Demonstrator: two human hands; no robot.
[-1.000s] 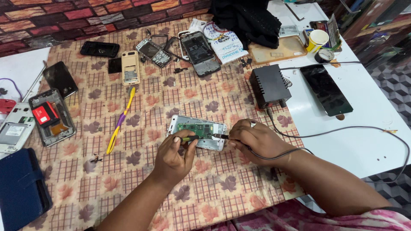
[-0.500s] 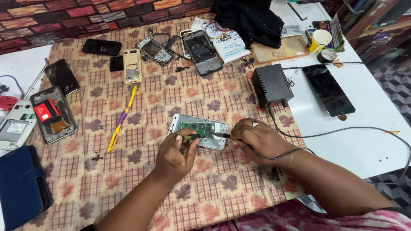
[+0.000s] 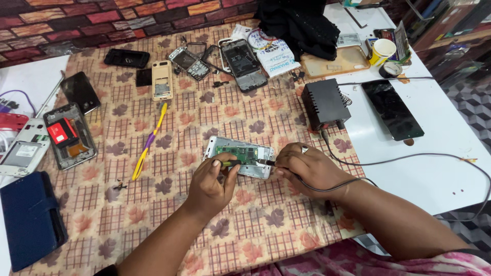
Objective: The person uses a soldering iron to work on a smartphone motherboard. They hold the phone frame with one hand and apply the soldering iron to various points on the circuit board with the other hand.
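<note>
An opened phone [image 3: 240, 155] with its green circuit board showing lies on the patterned tablecloth [image 3: 169, 214]. My left hand [image 3: 212, 181] grips a small green-handled tool [image 3: 228, 163] laid across the board. My right hand [image 3: 307, 166] pinches a soldering iron [image 3: 265, 162] whose tip meets the board's right end. The iron's grey cable [image 3: 409, 157] runs off my wrist to the black power box [image 3: 324, 104].
Several dismantled phones [image 3: 69, 134] and loose parts lie at left and along the back. A yellow and purple pry tool [image 3: 149, 141] rests left of the board. A black phone [image 3: 393, 109], tape roll [image 3: 393, 69] and paper cup [image 3: 382, 51] sit on the white table at right.
Both hands stay on the opened phone with only slight shifts. The camera view has drifted a little.
</note>
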